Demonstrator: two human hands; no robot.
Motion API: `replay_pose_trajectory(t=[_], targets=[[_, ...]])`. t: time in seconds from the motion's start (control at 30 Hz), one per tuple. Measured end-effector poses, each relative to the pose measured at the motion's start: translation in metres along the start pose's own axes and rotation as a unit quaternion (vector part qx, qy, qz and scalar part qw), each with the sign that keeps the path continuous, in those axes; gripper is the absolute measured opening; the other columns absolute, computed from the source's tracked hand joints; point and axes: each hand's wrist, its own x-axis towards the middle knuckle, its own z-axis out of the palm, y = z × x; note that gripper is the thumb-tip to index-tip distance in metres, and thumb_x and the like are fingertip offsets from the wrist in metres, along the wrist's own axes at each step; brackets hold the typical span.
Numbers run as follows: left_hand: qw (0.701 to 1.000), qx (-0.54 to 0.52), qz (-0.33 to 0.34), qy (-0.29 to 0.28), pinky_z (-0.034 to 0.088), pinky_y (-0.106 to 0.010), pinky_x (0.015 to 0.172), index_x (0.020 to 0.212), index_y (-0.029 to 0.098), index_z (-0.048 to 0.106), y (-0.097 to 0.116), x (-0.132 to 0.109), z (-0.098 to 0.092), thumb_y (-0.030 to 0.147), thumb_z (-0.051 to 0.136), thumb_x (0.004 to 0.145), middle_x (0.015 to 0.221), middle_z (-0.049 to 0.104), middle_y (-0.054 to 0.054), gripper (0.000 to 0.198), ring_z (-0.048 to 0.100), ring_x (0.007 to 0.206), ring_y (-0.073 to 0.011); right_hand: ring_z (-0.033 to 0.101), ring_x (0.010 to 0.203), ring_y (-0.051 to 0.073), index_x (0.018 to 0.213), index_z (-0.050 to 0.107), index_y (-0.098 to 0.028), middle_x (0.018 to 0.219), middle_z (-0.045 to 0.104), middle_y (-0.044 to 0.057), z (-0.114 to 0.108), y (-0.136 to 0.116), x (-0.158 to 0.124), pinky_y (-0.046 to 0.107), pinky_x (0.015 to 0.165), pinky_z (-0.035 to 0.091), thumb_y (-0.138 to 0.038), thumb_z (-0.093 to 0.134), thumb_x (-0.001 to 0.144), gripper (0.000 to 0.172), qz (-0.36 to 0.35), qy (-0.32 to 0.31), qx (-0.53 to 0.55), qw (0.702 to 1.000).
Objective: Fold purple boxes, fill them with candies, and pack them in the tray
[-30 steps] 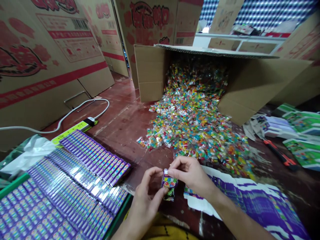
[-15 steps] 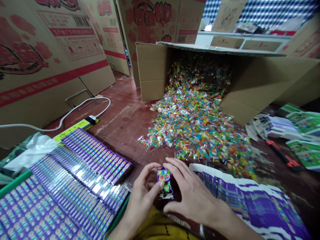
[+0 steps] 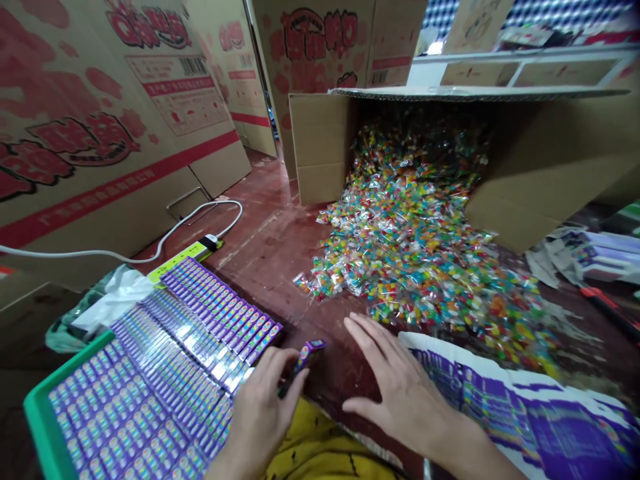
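Observation:
Pinched in my left hand (image 3: 265,403) is a small purple candy box (image 3: 304,357), turned edge-on beside the near end of the packed rows. My right hand (image 3: 400,387) is open, fingers stretched and thumb apart, over the dark red table and holding nothing. To its right lies a fanned stack of flat purple cartons (image 3: 500,400). Beyond both hands spreads a heap of clear packets of colourful candies (image 3: 400,247). Left of my left hand, filled purple boxes (image 3: 125,407) stand in tight rows in a green tray (image 3: 37,420).
A cardboard carton (image 3: 320,147) lies on its side, with packets spilling out. Large printed cartons (image 3: 115,127) stand at the left. A white cable (image 3: 195,213) runs to a yellow-green power strip (image 3: 180,257). A red-and-black tool (image 3: 605,303) lies at the right.
My left hand has moved left with the candy box, turning it from face-up to edge-on. My right hand has come away from the box. The view has swung left.

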Motion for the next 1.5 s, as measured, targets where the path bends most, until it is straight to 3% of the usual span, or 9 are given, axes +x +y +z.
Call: replay_pose_trajectory(t=[0.2, 0.33, 0.47, 0.57, 0.7, 0.9, 1.1, 1.37, 1.5], targets=[[0.953, 0.284, 0.086, 0.063, 0.050, -0.034, 0.073, 0.104, 0.021, 0.062, -0.036, 0.005, -0.019, 0.033, 0.059, 0.092, 0.088, 0.064, -0.006, 0.017, 0.065, 0.082, -0.0257, 0.044, 0.136, 0.031, 0.154, 0.022, -0.025, 0.152, 0.041, 0.011, -0.002, 0.023, -0.009, 0.052, 0.110, 0.045, -0.025, 0.064, 0.087, 0.078, 0.052, 0.028, -0.016, 0.998], [0.940, 0.333, 0.059, 0.049, 0.052, -0.033, 0.070, 0.106, 0.020, 0.057, -0.040, 0.013, -0.017, 0.033, 0.053, 0.095, 0.092, 0.061, -0.006, 0.018, 0.065, 0.083, -0.0248, 0.047, 0.134, 0.028, 0.151, 0.028, -0.026, 0.149, 0.044, 0.010, -0.008, 0.040, -0.021, 0.047, 0.108, 0.046, -0.030, 0.057, 0.093, 0.065, 0.085, 0.067, -0.040, 0.993], [0.935, 0.341, 0.052, 0.077, 0.051, -0.032, 0.062, 0.102, 0.021, 0.053, -0.030, 0.014, -0.019, 0.039, 0.052, 0.095, 0.092, 0.058, -0.006, 0.019, 0.064, 0.082, -0.0259, 0.057, 0.122, 0.026, 0.133, 0.052, -0.024, 0.135, 0.057, 0.009, -0.025, 0.065, -0.037, 0.043, 0.104, 0.047, -0.030, 0.049, 0.098, 0.035, 0.116, 0.118, -0.068, 0.984], [0.959, 0.259, 0.086, 0.071, 0.051, -0.031, 0.061, 0.105, 0.022, 0.052, -0.010, 0.010, -0.004, 0.047, 0.059, 0.091, 0.094, 0.058, -0.006, 0.030, 0.063, 0.081, -0.0247, 0.065, 0.102, 0.023, 0.114, 0.064, -0.022, 0.117, 0.064, 0.008, -0.035, 0.082, -0.043, 0.040, 0.092, 0.051, -0.027, 0.042, 0.101, 0.026, 0.156, 0.106, -0.079, 0.979], [0.979, 0.108, 0.159, -0.074, 0.055, -0.032, 0.068, 0.105, 0.022, 0.049, 0.035, 0.008, 0.046, 0.047, 0.071, 0.083, 0.095, 0.059, -0.005, 0.040, 0.063, 0.085, -0.0235, 0.063, 0.095, 0.023, 0.103, 0.070, -0.022, 0.102, 0.064, 0.007, -0.037, 0.088, -0.038, 0.039, 0.087, 0.051, -0.027, 0.044, 0.100, 0.027, 0.178, 0.050, -0.113, 0.976], [0.964, 0.113, 0.115, -0.211, 0.057, -0.042, 0.079, 0.104, 0.020, 0.051, 0.076, 0.024, 0.105, 0.040, 0.082, 0.071, 0.107, 0.060, -0.007, 0.050, 0.060, 0.102, -0.0303, 0.059, 0.094, 0.024, 0.100, 0.073, -0.026, 0.097, 0.062, 0.005, -0.027, 0.082, -0.025, 0.037, 0.084, 0.050, -0.022, 0.053, 0.096, 0.021, 0.145, 0.012, -0.126, 0.981], [0.964, 0.114, 0.084, -0.226, 0.056, -0.042, 0.080, 0.106, 0.020, 0.051, 0.072, 0.028, 0.107, 0.041, 0.081, 0.072, 0.108, 0.059, -0.007, 0.050, 0.058, 0.105, -0.0308, 0.057, 0.100, 0.026, 0.116, 0.068, -0.026, 0.108, 0.062, 0.007, -0.022, 0.087, -0.025, 0.040, 0.089, 0.050, -0.021, 0.058, 0.094, 0.025, 0.116, 0.030, -0.110, 0.987], [0.971, 0.075, 0.066, -0.216, 0.052, -0.040, 0.081, 0.104, 0.019, 0.053, 0.073, 0.023, 0.106, 0.036, 0.081, 0.073, 0.108, 0.059, -0.008, 0.044, 0.057, 0.105, -0.0311, 0.057, 0.106, 0.027, 0.102, 0.073, -0.026, 0.111, 0.064, 0.008, -0.031, 0.079, -0.021, 0.043, 0.093, 0.048, -0.020, 0.058, 0.093, 0.019, 0.097, 0.092, -0.059, 0.989], [0.962, -0.172, 0.020, -0.212, 0.046, -0.033, 0.081, 0.093, 0.020, 0.054, 0.069, 0.031, 0.083, 0.038, 0.078, 0.076, 0.099, 0.061, -0.005, 0.035, 0.056, 0.094, -0.0234, 0.063, 0.094, 0.021, 0.086, 0.069, -0.022, 0.097, 0.068, 0.005, -0.048, 0.061, -0.024, 0.034, 0.086, 0.049, -0.025, 0.056, 0.096, 0.017, 0.127, 0.089, 0.156, 0.976]])
